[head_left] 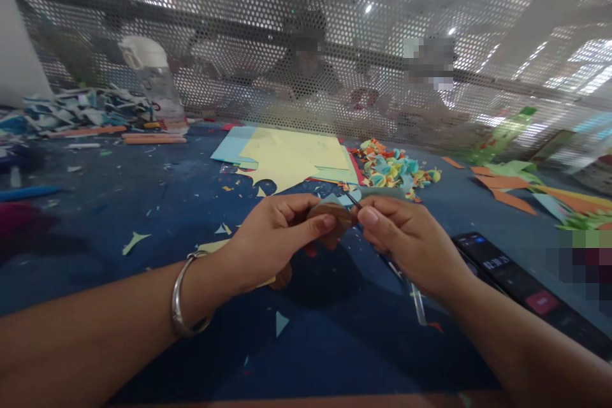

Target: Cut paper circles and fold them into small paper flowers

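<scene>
In the head view, the left hand pinches a brown piece, which sits in front of the person, above the blue table, with a bit of pale blue paper showing at its far edge. The piece looks like wood, so it is probably light and stiff, and not very slippery; its rim, between thumb and forefinger, seems the best place to take hold. The paper is likely soft and quick to crease or tear, so it is better touched lightly at an edge. The right hand grips a thin, dark tool between thumb and fingers, its tip at the paper's side; whether it touches is too small to tell. The left thumb lies across the near face, pointing right, fingers curled behind, the forearm coming in from the lower left with a bangle at the wrist. The right forearm enters from the lower right, thumb aimed toward the left hand, the remaining fingers folded under, near a phone.
</scene>
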